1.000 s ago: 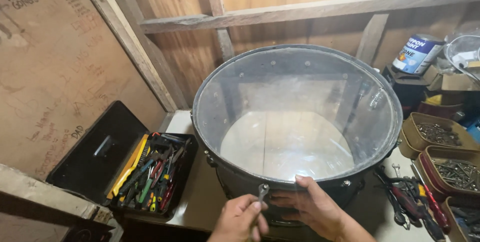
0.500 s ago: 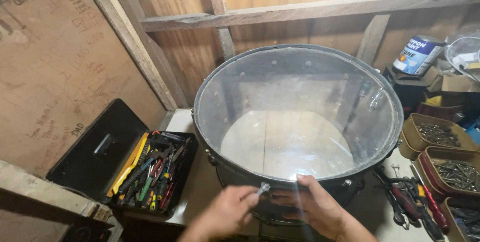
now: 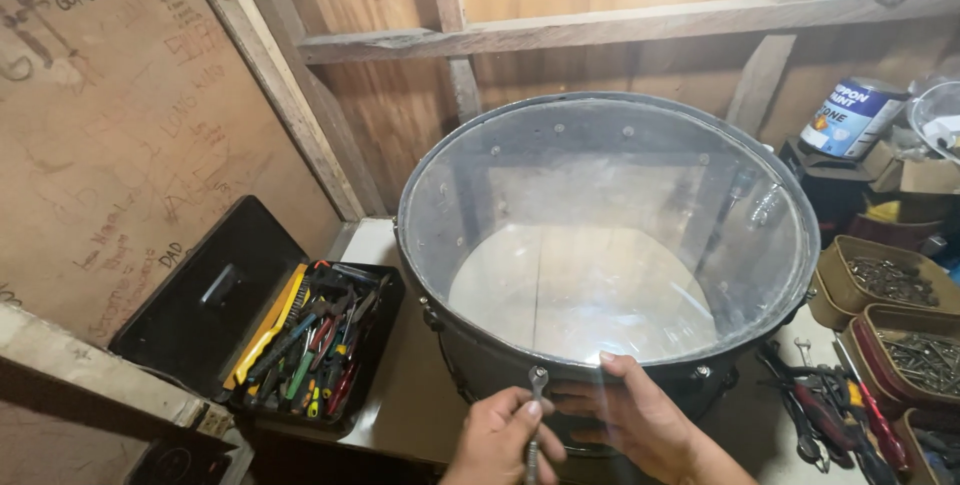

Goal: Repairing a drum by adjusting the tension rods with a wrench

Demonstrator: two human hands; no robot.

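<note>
A large drum (image 3: 610,245) with a dark shell and a clear, reflective head was seen standing on a pale worktable (image 3: 400,415), filling the centre of the view, with its near rim turned toward the person. Behind it, a wall of wooden boards and studs (image 3: 560,30) was visible, and a paint can (image 3: 852,117) was stood on a dark box at the far right. To the left of the drum, an open black toolbox (image 3: 265,330) was set on the table edge, its tray packed with screwdrivers and other coloured hand tools. To the right, two brown trays of screws and nails (image 3: 900,320) were placed, and a loose group of wrenches and pliers (image 3: 830,410) lay just near of them. The right hand (image 3: 640,420) was laid against the near rim of the drum, fingers spread over the hoop and thumb raised, closed on nothing. The left hand (image 3: 500,440) was held just beside it, fingers curled shut around the shank of a small metal drum key (image 3: 537,390), which was kept upright with its head at the hoop; contact with a tension rod could not be confirmed.
</note>
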